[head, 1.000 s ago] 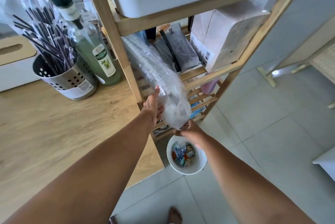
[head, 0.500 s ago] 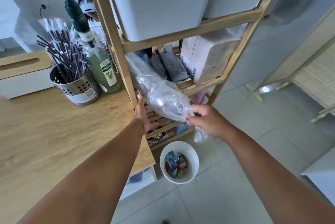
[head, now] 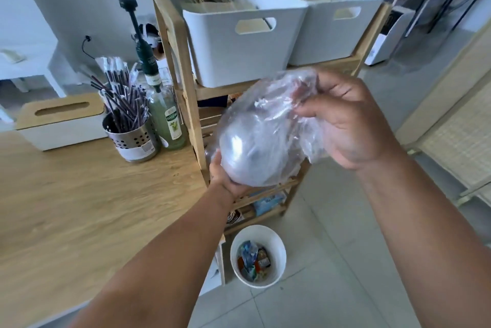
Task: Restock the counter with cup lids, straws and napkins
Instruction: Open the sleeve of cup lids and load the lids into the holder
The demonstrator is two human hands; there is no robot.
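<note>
A clear plastic bag of stacked cup lids [head: 255,139] is held up in front of the wooden shelf rack [head: 186,93], end-on to me. My left hand [head: 225,181] cups it from below. My right hand [head: 345,120] grips the crumpled bag end at the upper right. On the wooden counter [head: 79,200] stands a perforated metal holder with wrapped straws [head: 127,112], and a white napkin box with a slotted wooden lid [head: 61,120] is behind it.
A green syrup bottle with a pump [head: 164,115] stands beside the straw holder. Two white bins [head: 244,35] with paper bags sit on the rack's top shelf. A white waste bucket [head: 257,256] stands on the tiled floor below my hands.
The bag of lids has come out of the shelf and risen toward me. My right hand moved from its lower end up to the crumpled end; the camera tilted up.
</note>
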